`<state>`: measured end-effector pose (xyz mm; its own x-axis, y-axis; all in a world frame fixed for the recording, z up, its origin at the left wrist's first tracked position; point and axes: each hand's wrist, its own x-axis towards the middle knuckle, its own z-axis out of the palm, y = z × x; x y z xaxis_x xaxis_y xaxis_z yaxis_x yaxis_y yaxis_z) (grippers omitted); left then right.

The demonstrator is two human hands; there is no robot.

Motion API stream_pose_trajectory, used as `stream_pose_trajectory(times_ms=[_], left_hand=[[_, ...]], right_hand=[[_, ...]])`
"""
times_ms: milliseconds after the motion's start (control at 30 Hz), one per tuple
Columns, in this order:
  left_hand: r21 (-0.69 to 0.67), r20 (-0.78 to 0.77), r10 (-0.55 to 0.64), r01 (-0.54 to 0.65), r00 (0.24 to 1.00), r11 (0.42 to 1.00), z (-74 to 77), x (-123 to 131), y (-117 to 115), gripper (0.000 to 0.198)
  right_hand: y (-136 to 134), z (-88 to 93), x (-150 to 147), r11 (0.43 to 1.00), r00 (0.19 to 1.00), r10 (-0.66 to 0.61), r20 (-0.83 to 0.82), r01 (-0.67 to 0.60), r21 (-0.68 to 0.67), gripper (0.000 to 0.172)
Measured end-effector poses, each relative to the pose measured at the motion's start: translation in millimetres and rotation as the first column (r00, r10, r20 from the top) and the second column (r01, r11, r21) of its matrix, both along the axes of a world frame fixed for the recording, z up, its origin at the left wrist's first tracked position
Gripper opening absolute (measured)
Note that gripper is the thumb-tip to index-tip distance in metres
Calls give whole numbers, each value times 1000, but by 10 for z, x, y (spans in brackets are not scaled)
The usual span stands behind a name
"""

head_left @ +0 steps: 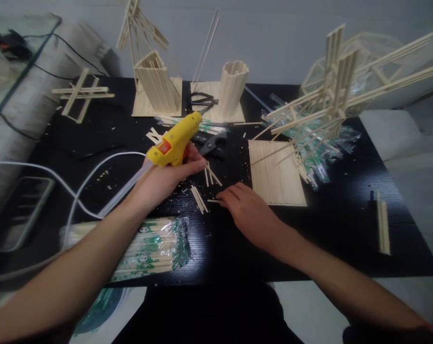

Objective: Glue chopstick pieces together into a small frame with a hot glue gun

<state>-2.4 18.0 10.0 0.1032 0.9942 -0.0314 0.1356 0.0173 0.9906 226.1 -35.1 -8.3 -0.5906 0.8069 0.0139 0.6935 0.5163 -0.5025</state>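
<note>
My left hand is wrapped around the grip of a yellow glue gun, held above the black table with its nozzle pointing up and away. A clear glue stick and a white cord trail from its back. My right hand lies palm down on the table, fingertips pinching at a short wooden stick. More cut sticks lie loose between the two hands.
A flat square wooden panel lies right of my hands. Stick-built models stand at the back, a large stick structure at right. Black pliers lie behind the gun. A wrapped chopstick bundle sits near the front edge.
</note>
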Motion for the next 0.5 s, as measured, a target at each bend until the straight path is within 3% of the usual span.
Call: stream_pose_trajectory(times_ms=[100,167,233,333,500], left_hand=[[21,8,13,-13,1000,1000,35,10,-2,24],[50,-19,33,-32,999,998,61,28,-13,23],[77,-93,23,-16,995,997,77,48,-32,20],[89,-210,-103,124,972,988,72,69,-69,19],[100,-249,-249,281,936,955,27,86,-123,22]], right_hand=[[119,39,88,974,955,-161,-250,113,-196,20],[207,61,152,904,853,-331,-403,164,-395,18],[260,74,183,772,750,-463,-472,80,-630,19],[262,74,154,624,621,-580,-527,-77,-778,18],[206,35,77,508,501,-660,-560,-252,-824,24]])
